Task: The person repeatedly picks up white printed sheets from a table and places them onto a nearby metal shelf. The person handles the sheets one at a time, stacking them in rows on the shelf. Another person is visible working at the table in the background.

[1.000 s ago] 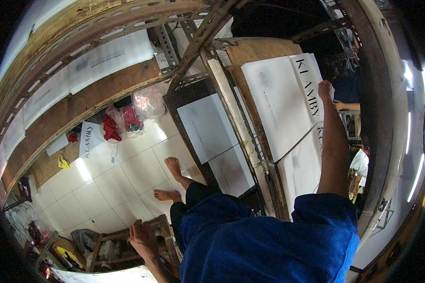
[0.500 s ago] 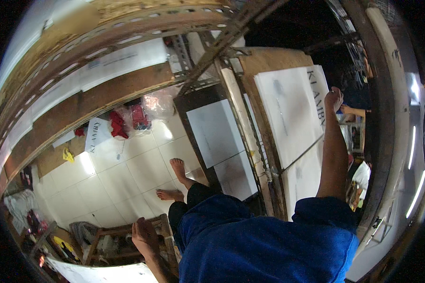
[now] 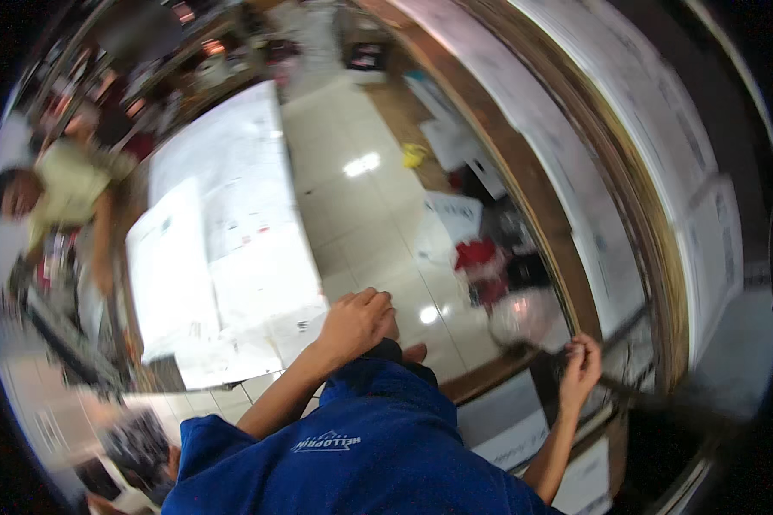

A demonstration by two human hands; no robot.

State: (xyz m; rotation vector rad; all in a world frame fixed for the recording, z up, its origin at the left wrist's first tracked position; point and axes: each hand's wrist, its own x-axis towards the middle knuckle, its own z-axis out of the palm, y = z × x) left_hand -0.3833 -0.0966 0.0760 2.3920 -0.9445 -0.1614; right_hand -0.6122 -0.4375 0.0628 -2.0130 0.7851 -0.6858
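My left hand hovers in front of my blue shirt, back upward and fingers loosely bent but apart. It holds nothing that I can see, and the corner of a table covered with white sheets is just to its left. My right hand is raised at the near end of a wooden shelf. Its fingers are curled with the tips close together by the shelf's edge. Whether they grip that edge or something small is unclear. Stacks of white printed sheets lie on the shelf levels beyond it.
A person in a yellow shirt is at the table's far left side; another person's head shows at lower left. Red cloth items, clear plastic and a yellow item lie beneath the shelf, beside the tiled floor.
My view has swung left, bringing the sheet-covered table and the other people into sight. My right hand has left the stacked sheets at the right rack. My left hand has come in front of my body.
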